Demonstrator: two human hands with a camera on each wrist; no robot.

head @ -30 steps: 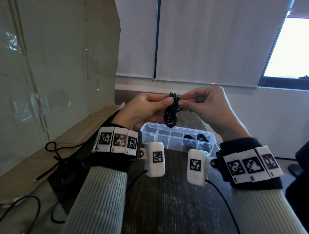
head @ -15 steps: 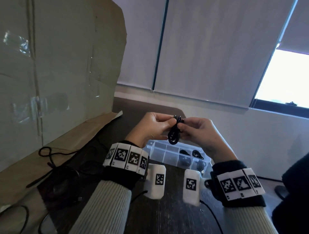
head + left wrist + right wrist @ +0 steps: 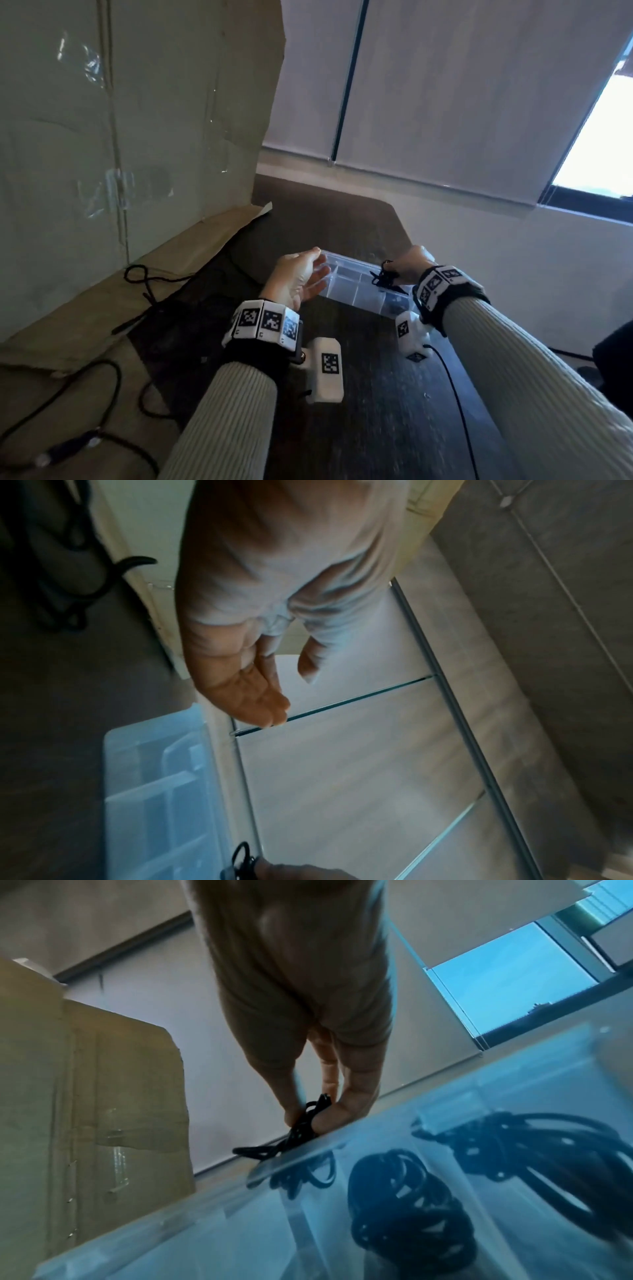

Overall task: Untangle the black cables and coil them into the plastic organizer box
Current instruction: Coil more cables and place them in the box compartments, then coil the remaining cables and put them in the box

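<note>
An office-like room: pale grey roller blinds [image 3: 445,102] over a far window [image 3: 603,137], a dark wooden desk [image 3: 376,411], flattened brown cardboard [image 3: 137,120] at left.

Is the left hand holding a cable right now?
No, the left hand is open and empty; the right hand pinches the coiled cable.

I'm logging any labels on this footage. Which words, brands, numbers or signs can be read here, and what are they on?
No readable text in any view.
Left wristband: black-and-white square code patterns, no letters or numbers.
Right wristband: the same kind of patterns.
Wrist cameras: one code square each.
Organizer box, coiled cable, cardboard: no print visible.
</note>
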